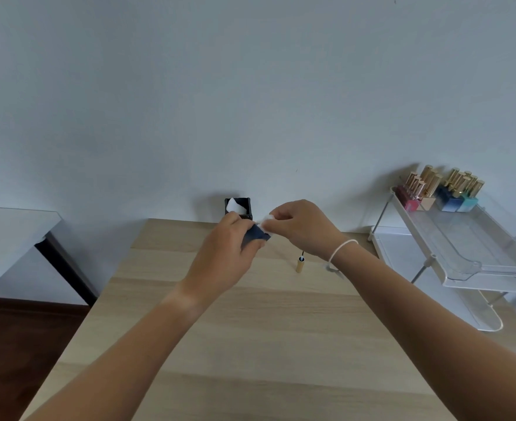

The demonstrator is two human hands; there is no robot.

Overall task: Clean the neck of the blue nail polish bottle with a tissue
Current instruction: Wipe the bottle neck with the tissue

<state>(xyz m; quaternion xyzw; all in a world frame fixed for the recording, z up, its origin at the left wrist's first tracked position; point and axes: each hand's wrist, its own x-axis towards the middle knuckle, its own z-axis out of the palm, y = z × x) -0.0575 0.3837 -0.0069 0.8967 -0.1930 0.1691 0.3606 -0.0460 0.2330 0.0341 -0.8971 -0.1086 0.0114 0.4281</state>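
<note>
My left hand (224,253) holds the dark blue nail polish bottle (255,235) above the wooden table (250,344), tilted toward the right. My right hand (302,226) pinches a small white tissue (265,221) and presses it against the bottle's top end, so the neck is hidden under the tissue. The bottle's gold cap with its brush (300,263) stands upright on the table, below my right wrist.
A black tissue box (239,207) with white tissue sticking out stands at the table's far edge by the wall. On the right, a clear tiered rack (475,253) carries several gold-capped polish bottles (442,189). A white table (10,238) stands at the left.
</note>
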